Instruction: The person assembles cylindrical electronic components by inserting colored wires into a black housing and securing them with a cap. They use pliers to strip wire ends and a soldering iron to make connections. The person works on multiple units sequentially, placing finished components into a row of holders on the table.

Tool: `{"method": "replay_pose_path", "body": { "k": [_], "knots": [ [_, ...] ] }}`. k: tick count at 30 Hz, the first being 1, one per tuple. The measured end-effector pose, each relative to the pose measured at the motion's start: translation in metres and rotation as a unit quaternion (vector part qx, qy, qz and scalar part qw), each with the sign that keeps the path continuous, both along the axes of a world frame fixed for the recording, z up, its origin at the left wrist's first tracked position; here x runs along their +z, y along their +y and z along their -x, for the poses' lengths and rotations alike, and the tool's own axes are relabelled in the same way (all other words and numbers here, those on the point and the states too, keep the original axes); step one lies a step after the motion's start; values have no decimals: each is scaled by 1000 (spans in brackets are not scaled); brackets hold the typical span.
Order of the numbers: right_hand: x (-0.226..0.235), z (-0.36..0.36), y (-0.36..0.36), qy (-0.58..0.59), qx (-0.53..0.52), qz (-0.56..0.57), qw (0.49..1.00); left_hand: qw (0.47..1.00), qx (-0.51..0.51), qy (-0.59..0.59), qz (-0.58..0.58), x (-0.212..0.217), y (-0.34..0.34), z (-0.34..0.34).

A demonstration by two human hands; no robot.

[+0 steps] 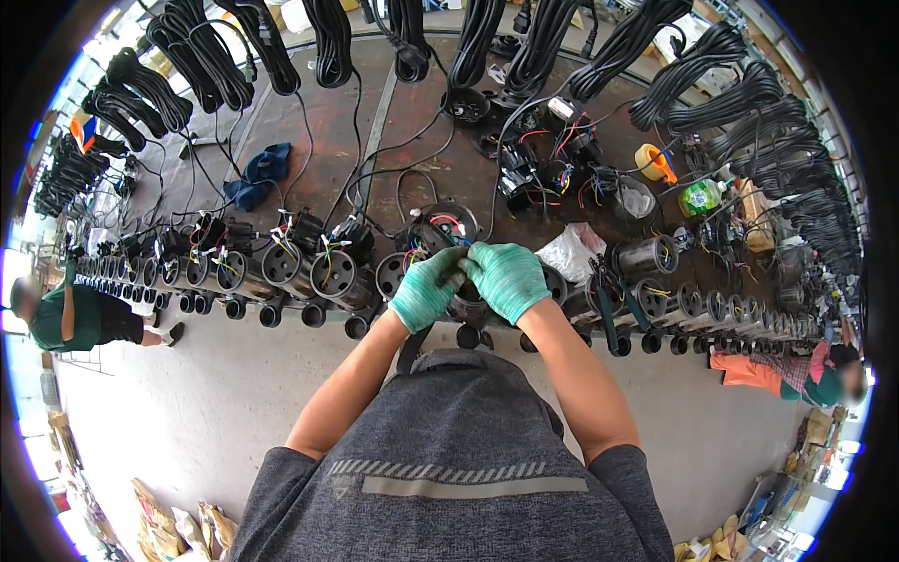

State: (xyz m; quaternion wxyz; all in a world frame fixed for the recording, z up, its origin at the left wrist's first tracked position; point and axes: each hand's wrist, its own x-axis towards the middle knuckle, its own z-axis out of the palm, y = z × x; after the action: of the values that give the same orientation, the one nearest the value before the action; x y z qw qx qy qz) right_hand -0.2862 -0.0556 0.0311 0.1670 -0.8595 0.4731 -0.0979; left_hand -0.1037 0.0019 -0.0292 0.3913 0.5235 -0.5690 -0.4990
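My left hand [427, 288] and my right hand [507, 280], both in green gloves, meet at the table's near edge. Their fingertips are pinched together over one of the metal cylinders in the row; whatever lies between them is too small or hidden to name. Just beyond the fingers sits a round black housing [444, 223] with red and other coloured wires inside. To the left of my hands stand cylinders with holed end faces, one with yellow wires [338, 273]. On the right, a crumpled clear plastic bag [572, 252] lies beside a dark-handled tool [605, 302].
Bundled black power cables [332, 42] hang along the far side, their leads trailing over the dark table [412, 112]. A blue cloth [259, 176], orange tape dispenser [655, 163] and green-labelled bottle [701, 198] lie there. One person [80, 314] stands far left, another [796, 375] far right.
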Motion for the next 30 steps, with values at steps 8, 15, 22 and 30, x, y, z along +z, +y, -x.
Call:
{"method": "replay_pose_path", "body": {
  "k": [8,15,22,30],
  "knots": [
    [27,23,-11,-209,-101,-25,972,996,58,31,53,-8,-8,-5],
    [-4,52,17,25,114,-30,993,997,64,-21,41,-3,-12,0],
    [-31,44,17,129,182,5,975,992,40,-67,104,-10,-15,6],
    [-29,80,1,32,12,27,999,978,41,-116,170,-7,-24,24]
  ]
}}
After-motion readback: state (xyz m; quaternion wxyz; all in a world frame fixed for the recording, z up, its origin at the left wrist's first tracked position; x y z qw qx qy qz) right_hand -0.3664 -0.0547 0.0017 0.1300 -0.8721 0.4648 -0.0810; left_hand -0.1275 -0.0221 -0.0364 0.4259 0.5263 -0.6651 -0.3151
